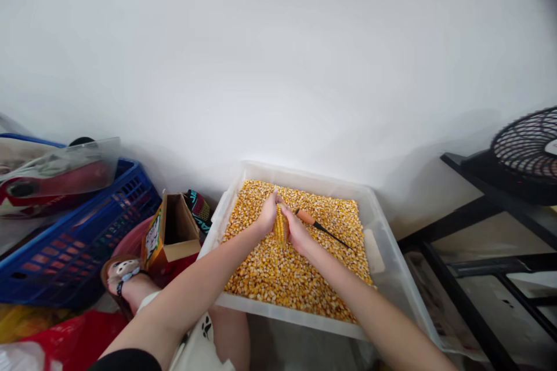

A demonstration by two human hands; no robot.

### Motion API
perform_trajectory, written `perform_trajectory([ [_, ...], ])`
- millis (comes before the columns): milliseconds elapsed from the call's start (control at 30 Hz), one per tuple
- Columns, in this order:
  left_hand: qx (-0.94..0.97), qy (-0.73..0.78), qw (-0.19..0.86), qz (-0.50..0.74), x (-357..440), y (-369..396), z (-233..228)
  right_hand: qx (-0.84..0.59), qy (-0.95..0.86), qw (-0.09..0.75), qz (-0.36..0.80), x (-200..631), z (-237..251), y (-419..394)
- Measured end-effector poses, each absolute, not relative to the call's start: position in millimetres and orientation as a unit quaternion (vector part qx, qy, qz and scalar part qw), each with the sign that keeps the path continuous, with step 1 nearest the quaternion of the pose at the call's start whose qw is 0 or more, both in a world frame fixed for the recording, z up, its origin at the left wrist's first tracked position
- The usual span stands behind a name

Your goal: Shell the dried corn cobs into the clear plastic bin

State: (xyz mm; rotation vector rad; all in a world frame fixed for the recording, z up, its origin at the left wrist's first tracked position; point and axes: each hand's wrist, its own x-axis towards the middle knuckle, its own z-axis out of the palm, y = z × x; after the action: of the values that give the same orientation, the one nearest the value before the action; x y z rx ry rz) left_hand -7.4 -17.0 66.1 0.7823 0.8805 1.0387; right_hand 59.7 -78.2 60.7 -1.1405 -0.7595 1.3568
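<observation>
Between my two hands is an ear of corn (281,228), its yellow kernels showing in the gap. My left hand (268,214) is closed round its left side, and my right hand (296,228) grips it from the right. Both hands are over a translucent plastic bin (304,173) filled with loose corn kernels (261,272). Just right of my right hand, a screwdriver-like tool (305,217) with an orange handle and a dark, thin shaft lies on the kernels. My fingertips are partly hidden behind the ear.
A blue plastic basket (82,243) piled with items stands at the left. Beside the bin are an open cardboard box (174,232) and my sandalled foot (126,278). At the right, a black fan (528,145) rests on a black metal frame (461,295). A white wall (278,58) rises behind.
</observation>
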Motion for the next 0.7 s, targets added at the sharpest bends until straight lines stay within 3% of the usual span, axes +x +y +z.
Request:
perform_trajectory([
  [267, 0.332, 0.379, 0.724, 0.471, -15, -12, 77, -0.519, -0.300, 0.503, 0.622, 65, 66, -81],
  [533, 0.489, 0.451, 0.547, 0.509, -12, -13, 69, -0.549, -0.272, 0.508, 0.605, 64, 62, -80],
  [700, 0.468, 0.442, 0.585, 0.493, -11, -14, 67, -0.527, -0.272, 0.510, 0.623, 66, 62, -80],
])
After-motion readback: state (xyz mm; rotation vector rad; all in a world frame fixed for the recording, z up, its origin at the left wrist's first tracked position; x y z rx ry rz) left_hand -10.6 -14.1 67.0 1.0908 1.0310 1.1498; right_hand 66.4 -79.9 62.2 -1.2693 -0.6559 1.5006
